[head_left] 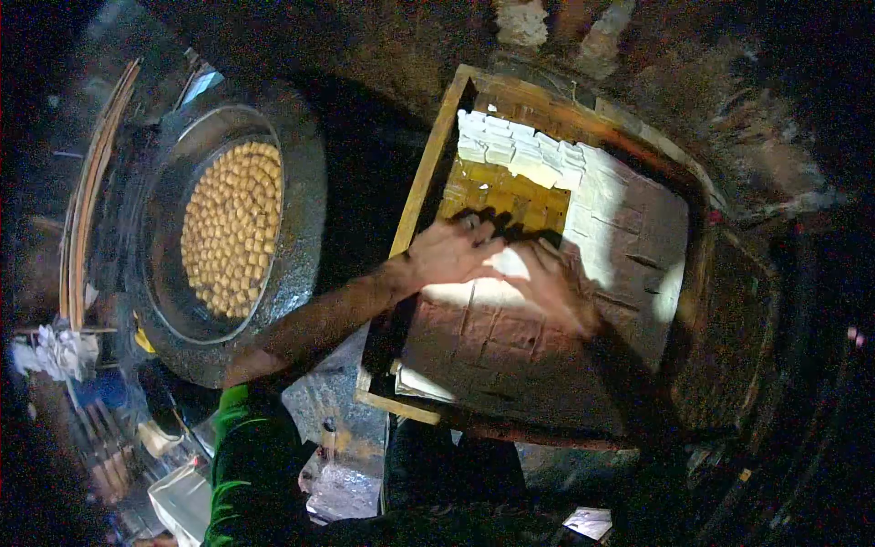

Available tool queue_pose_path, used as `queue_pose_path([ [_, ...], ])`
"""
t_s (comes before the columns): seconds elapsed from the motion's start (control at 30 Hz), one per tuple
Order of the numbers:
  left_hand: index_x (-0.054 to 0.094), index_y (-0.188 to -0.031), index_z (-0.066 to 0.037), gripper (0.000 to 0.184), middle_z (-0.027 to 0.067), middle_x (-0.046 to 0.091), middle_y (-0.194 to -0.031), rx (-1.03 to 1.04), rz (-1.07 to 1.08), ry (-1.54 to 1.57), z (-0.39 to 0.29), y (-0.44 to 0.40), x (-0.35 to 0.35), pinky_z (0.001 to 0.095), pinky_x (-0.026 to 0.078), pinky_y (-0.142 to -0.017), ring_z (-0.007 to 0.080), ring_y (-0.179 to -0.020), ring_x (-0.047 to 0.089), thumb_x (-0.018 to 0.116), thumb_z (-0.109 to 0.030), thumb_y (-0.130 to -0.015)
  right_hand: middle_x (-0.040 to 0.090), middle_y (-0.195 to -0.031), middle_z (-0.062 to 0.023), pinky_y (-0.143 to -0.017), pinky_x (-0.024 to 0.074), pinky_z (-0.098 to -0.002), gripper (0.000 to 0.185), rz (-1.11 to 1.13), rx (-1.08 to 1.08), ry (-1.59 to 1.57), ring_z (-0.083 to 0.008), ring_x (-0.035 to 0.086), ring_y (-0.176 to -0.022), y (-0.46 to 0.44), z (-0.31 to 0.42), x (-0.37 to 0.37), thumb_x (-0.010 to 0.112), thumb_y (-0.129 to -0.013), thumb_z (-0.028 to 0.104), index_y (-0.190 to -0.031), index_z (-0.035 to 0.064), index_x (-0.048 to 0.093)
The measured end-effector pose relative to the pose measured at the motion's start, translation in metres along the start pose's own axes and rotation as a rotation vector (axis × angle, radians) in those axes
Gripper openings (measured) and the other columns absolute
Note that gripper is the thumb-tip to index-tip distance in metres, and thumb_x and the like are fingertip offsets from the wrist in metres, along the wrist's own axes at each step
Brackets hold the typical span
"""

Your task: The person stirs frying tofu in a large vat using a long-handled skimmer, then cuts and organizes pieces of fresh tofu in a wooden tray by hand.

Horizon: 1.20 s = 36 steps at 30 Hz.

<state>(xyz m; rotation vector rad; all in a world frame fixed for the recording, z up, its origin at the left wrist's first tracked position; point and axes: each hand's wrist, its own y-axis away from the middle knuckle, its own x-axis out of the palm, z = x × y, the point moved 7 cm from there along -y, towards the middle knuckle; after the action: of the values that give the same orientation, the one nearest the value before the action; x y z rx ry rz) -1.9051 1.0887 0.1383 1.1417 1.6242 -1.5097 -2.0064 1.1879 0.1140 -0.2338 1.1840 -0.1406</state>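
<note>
A wooden tray [424,173] holds a broad layer of white tofu [497,294], scored with lines into pieces. My left hand [453,252] rests on the tofu at the edge of a bare patch, its fingers bent down over that edge. Right beside it, my right hand [551,281] is bent over the same edge, with the thumbs close together on top. Both hands appear to grip the tofu between them; shadow hides the fingertips. Beyond the bare patch stands a row of cut tofu pieces [519,150], some tilted.
Left of the tray, a large round wok [169,296] contains many golden-brown cubes [232,228]. Long thin sticks [96,191] stand farther left, above crumpled white material [59,354]. A pale container [182,501] is at the lower left. Much of the surroundings is dark.
</note>
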Motion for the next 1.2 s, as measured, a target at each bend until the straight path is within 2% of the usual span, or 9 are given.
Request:
queue_pose_path([
  [0.07,0.057,-0.102,-0.009,0.046,0.0148,0.062,-0.091,-0.298,0.409,0.198,0.020,-0.010,0.008,0.0479,0.053,-0.065,0.0346,-0.083,0.065,0.051,-0.054,-0.090,0.063,-0.107,-0.0176,-0.092,0.0472,-0.0392,0.052,0.026,0.269,-0.706,-0.0286,0.062,-0.103,-0.013,-0.024,0.011,0.078,-0.079,0.025,-0.120,0.0038,0.053],
  [0.13,0.057,-0.102,-0.007,0.049,0.0173,0.063,-0.090,-0.277,0.246,0.320,0.025,-0.015,0.000,0.0511,0.053,-0.068,0.0385,-0.081,0.065,0.048,-0.054,-0.093,0.062,-0.111,-0.0168,-0.092,0.0471,-0.0369,0.052,0.210,0.435,-0.670,-0.0251,0.060,-0.106,-0.033,-0.017,-0.018,0.077,-0.081,0.025,-0.120,0.0022,0.052],
  [0.27,0.059,-0.107,-0.005,0.050,0.0229,0.066,-0.088,-0.439,0.581,0.386,0.009,-0.008,-0.007,0.0532,0.052,-0.075,0.0407,-0.086,0.065,0.041,-0.051,-0.097,0.062,-0.106,-0.0145,-0.089,0.0478,-0.0330,0.048,0.155,0.311,-0.816,-0.0232,0.060,-0.105,-0.016,-0.008,-0.011,0.075,-0.083,0.026,-0.118,0.0005,0.053],
  [0.4,0.054,-0.122,0.000,0.060,0.0261,0.056,-0.123,-0.292,0.361,0.325,-0.007,0.013,0.021,0.0548,0.045,-0.093,0.0442,-0.116,0.053,0.040,-0.053,-0.096,0.059,-0.117,-0.0170,-0.104,0.0374,-0.0404,0.053,0.405,0.275,-0.268,-0.0325,0.050,-0.119,-0.007,0.006,-0.005,0.070,-0.083,0.037,-0.120,0.0011,0.056],
  [0.47,0.057,-0.124,0.001,0.061,0.0273,0.048,-0.135,-0.450,0.020,0.015,-0.001,0.013,-0.001,0.0523,0.031,-0.109,0.0488,-0.131,0.035,0.042,-0.052,-0.096,0.059,-0.120,-0.0167,-0.108,0.0310,-0.0452,0.052,0.019,0.159,0.030,-0.0379,0.044,-0.124,-0.008,0.013,-0.024,0.065,-0.086,0.039,-0.118,-0.0002,0.059],
  [0.63,0.058,-0.120,0.008,0.066,0.0331,0.051,-0.130,-0.481,0.184,0.039,-0.019,0.029,0.008,0.0485,0.052,-0.087,0.0504,-0.109,0.056,0.048,-0.052,-0.093,0.062,-0.115,-0.0163,-0.094,0.0462,-0.0455,0.062,0.014,-0.081,0.223,-0.0349,0.051,-0.119,0.003,0.036,-0.022,0.059,-0.088,0.047,-0.126,-0.0014,0.053],
  [0.73,0.061,-0.115,0.009,0.067,0.0331,0.051,-0.128,-0.368,0.093,-0.023,-0.027,0.024,-0.004,0.0458,0.056,-0.077,0.0477,-0.102,0.061,0.049,-0.053,-0.092,0.056,-0.128,-0.0177,-0.101,0.0373,-0.0461,0.058,0.228,0.123,0.010,-0.0351,0.045,-0.124,0.011,0.034,-0.018,0.059,-0.090,0.042,-0.128,-0.0009,0.053],
  [0.97,0.053,-0.130,-0.010,0.068,0.0199,0.059,-0.123,-0.665,0.674,0.358,-0.001,0.012,-0.003,0.0480,0.050,-0.091,0.0405,-0.105,0.061,0.050,-0.063,-0.088,0.058,-0.119,-0.0171,-0.097,0.0425,-0.0402,0.064,0.225,0.176,-0.467,-0.0294,0.052,-0.117,0.014,0.000,0.012,0.073,-0.082,0.039,-0.128,0.0012,0.051],
  [1.2,0.054,-0.128,-0.006,0.073,0.0203,0.053,-0.130,-0.343,0.545,0.383,-0.013,0.006,0.000,0.0490,0.045,-0.098,0.0368,-0.120,0.053,0.047,-0.067,-0.088,0.054,-0.122,-0.0172,-0.099,0.0426,-0.0391,0.070,0.345,0.210,-0.510,-0.0290,0.051,-0.119,0.026,-0.005,0.021,0.080,-0.076,0.035,-0.129,0.0007,0.050],
])
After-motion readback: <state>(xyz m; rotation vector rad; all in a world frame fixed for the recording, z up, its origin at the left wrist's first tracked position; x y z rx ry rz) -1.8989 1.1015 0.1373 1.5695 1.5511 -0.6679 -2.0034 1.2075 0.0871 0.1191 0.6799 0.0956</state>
